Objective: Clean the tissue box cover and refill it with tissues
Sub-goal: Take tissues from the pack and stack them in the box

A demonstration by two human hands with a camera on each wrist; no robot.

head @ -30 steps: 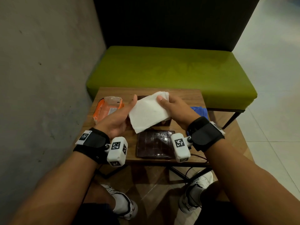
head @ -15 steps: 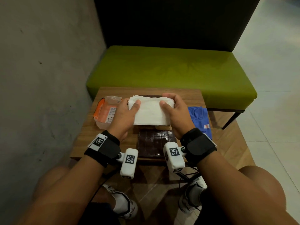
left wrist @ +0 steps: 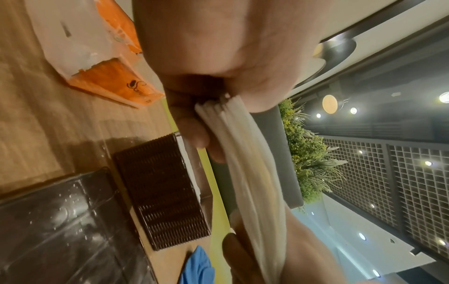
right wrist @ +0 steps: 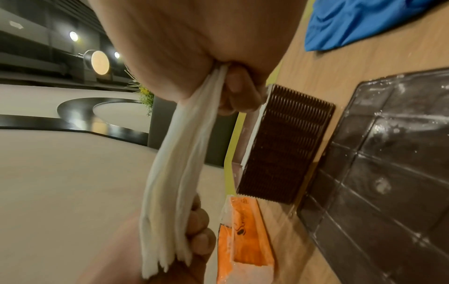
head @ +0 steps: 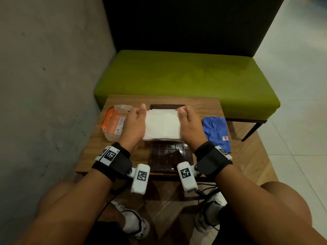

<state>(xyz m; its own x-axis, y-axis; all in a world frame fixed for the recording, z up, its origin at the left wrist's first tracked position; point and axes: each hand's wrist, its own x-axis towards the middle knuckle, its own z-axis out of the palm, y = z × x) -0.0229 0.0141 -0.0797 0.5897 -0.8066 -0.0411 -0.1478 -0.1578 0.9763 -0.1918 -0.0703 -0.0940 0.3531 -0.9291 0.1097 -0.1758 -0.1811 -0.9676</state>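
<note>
Both hands hold a thick stack of white tissues point(head: 161, 124) level, just above the open brown tissue box point(head: 167, 106), which it mostly hides. My left hand point(head: 139, 114) pinches the stack's left end, thumb on top and fingers point(left wrist: 194, 134) curled beneath. At the other end my right hand point(head: 183, 112) grips the same way. The wrist views show the layered stack point(left wrist: 245, 173) point(right wrist: 179, 163) sagging between the hands beside the ribbed box wall point(left wrist: 165, 192) point(right wrist: 284, 144). The dark brown cover lid point(head: 170, 158) lies flat near the table's front edge, dotted with droplets point(right wrist: 388, 173).
A torn orange tissue wrapper point(head: 113, 122) lies left of the box. A blue cloth point(head: 216, 133) lies to its right. All sit on a small wooden table point(head: 208, 106), with a green bench point(head: 185, 76) behind and a grey wall at left.
The tissue stack went from tilted up in front of me to flat and lower over the box. Both hands moved forward with it and closed over its ends.
</note>
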